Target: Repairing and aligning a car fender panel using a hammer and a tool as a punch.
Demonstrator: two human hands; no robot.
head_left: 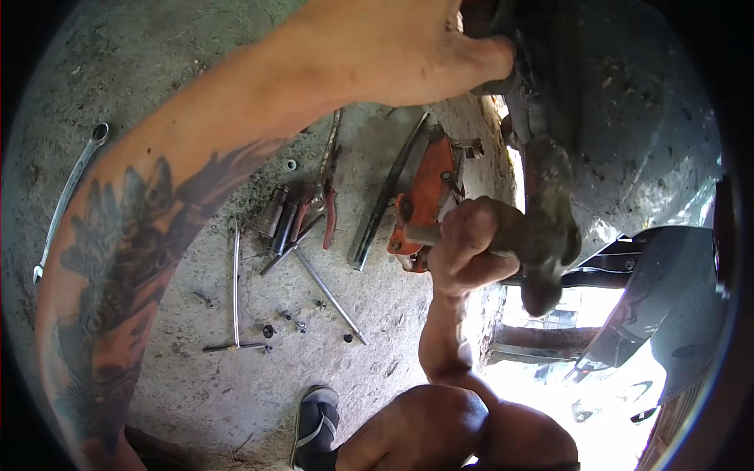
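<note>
My tattooed left arm reaches across to the top, where my left hand point(432, 59) grips a dark vehicle part point(542, 71). Its thumb presses on the part, and most of its fingers are out of sight. My right hand point(471, 243) is closed round the handle of what looks like a hammer point(550, 228). The handle's end sticks out to the left of the fist, and the thick grey-brown head lies to its right, in front of the vehicle's underside. Where the head's upper end meets the dark part is hard to make out.
An orange floor jack point(428, 188) stands behind my right hand. On the concrete lie a black bar point(389, 196), red-handled pliers point(330, 216), sockets point(273, 212), a T-shaped wrench point(236, 290), a metal rod point(330, 294), several small nuts and a long spanner point(71, 188). A grey body panel point(628, 141) fills the right.
</note>
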